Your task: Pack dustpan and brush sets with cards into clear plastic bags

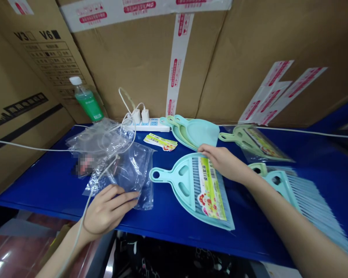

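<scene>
A light-blue dustpan [176, 193] lies on the blue table with its handle to the left. A brush with blue bristles [195, 166] is nested in it, under a printed label card [211, 189]. My right hand [220, 160] is closed at the pan's far edge, by the top of the card; its fingertips are partly hidden. To the left, my left hand [108, 210] pinches the near part of a clear plastic bag [136, 170], its thumb out of sight. More crumpled clear bags [95, 139] are heaped behind that hand.
Stacked dustpans [203, 129] and loose label cards [161, 141] lie at the back. A bagged green set [259, 143] and loose brushes [313, 197] are at right. A power strip [155, 125], white cable [89, 193] and green-labelled bottle [88, 102] stand near cardboard boxes [133, 61].
</scene>
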Demonstrator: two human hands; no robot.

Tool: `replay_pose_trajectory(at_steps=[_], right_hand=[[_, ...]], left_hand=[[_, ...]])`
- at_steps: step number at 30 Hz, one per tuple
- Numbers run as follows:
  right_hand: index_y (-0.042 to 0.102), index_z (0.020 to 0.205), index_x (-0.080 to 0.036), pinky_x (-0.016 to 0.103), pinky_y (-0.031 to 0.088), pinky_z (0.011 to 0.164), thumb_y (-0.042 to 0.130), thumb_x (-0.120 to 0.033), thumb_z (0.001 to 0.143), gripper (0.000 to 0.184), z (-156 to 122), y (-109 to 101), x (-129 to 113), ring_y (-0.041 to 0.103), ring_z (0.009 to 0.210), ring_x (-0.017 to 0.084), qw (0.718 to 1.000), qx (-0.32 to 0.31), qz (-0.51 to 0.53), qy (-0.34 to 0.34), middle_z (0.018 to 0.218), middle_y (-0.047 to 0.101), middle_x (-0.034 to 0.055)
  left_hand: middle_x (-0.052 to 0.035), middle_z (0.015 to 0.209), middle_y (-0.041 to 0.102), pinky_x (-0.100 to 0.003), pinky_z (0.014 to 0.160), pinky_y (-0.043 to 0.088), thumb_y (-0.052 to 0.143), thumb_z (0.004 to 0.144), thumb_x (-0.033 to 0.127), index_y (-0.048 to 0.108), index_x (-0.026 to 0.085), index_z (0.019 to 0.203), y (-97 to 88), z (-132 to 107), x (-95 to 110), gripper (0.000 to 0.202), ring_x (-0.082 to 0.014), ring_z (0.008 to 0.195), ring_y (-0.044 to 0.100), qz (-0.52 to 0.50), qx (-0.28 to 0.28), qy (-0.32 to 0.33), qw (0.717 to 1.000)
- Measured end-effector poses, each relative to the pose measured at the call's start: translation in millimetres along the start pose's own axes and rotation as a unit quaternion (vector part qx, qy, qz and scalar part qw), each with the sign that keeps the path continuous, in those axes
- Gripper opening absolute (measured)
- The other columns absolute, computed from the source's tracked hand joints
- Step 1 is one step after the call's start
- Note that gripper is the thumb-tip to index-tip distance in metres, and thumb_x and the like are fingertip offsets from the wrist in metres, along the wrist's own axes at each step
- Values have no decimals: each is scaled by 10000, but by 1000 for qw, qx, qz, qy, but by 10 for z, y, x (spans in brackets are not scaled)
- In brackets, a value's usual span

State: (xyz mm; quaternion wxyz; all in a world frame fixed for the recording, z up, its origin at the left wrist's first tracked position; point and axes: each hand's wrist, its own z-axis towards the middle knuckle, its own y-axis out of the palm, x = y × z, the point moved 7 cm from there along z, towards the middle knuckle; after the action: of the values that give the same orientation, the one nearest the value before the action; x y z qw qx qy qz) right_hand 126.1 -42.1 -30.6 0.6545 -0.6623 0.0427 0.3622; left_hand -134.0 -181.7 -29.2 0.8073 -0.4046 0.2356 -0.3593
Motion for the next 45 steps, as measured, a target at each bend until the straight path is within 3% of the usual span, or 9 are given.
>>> replay_pose_trajectory(at_steps=[6,11,17,19,22,28,33,38,45], right_hand=[[567,760,-223,298,455,639,310,-229,852,273,-35,-231,45,622,668,195,999,35,-17,12,715,680,40],[593,762,-224,275,459,614,314,-203,853,295,-51,-130,16,639,659,185,1000,12,-8,12,711,699,30],[584,716,-227,254,438,558,313,-161,842,306,-61,7,-27,623,599,165,1000,-21,-14,12,659,679,10],[573,696,-226,250,430,546,316,-134,822,300,-63,13,-46,611,576,161,999,-30,-20,14,632,663,3],[558,674,-221,243,425,544,332,-85,780,285,-69,23,-56,613,577,161,998,-48,-31,29,622,656,3],[589,718,-200,233,424,570,363,15,696,313,-81,8,-7,645,637,171,994,-47,-80,64,693,696,29],[602,733,-199,231,429,590,368,29,711,327,-90,-27,-5,662,681,179,992,-59,-78,78,735,714,40],[582,709,-209,238,422,580,339,-37,808,314,-115,-56,-66,639,643,171,994,-71,-50,66,694,694,23],[588,733,-208,240,426,612,333,-58,832,312,-111,-94,-15,642,683,172,994,-52,-44,88,732,702,34]], left_hand=[[-11,999,758,-316,748,526,486,835,57,705,223,847,60,64,10,275,-172,832,593,-34,-97,-29,994],[-34,889,743,-340,733,528,419,799,87,694,215,809,31,235,62,304,-190,815,614,-54,-103,-71,991],[-60,757,642,-311,571,511,556,866,225,618,144,880,185,523,48,103,-217,691,618,135,-107,-136,975],[-58,739,629,-294,523,490,567,826,147,597,137,876,282,558,39,59,-224,672,625,157,-136,-152,966],[-41,709,618,-264,482,462,472,780,13,576,144,861,383,565,25,186,-208,635,632,165,-178,-177,954],[-36,684,630,-232,461,444,399,724,-60,567,155,843,439,567,-10,298,-191,610,660,179,-227,-222,931],[-45,779,678,-239,453,444,433,768,-14,565,158,898,451,625,-16,253,-186,581,669,153,-218,-237,934],[-66,896,690,-255,426,416,434,814,46,533,159,1030,418,709,19,263,-177,530,648,98,-146,-238,955],[13,769,589,-223,486,422,398,809,94,454,179,1058,481,813,15,269,-91,465,518,-165,-110,-241,950]])
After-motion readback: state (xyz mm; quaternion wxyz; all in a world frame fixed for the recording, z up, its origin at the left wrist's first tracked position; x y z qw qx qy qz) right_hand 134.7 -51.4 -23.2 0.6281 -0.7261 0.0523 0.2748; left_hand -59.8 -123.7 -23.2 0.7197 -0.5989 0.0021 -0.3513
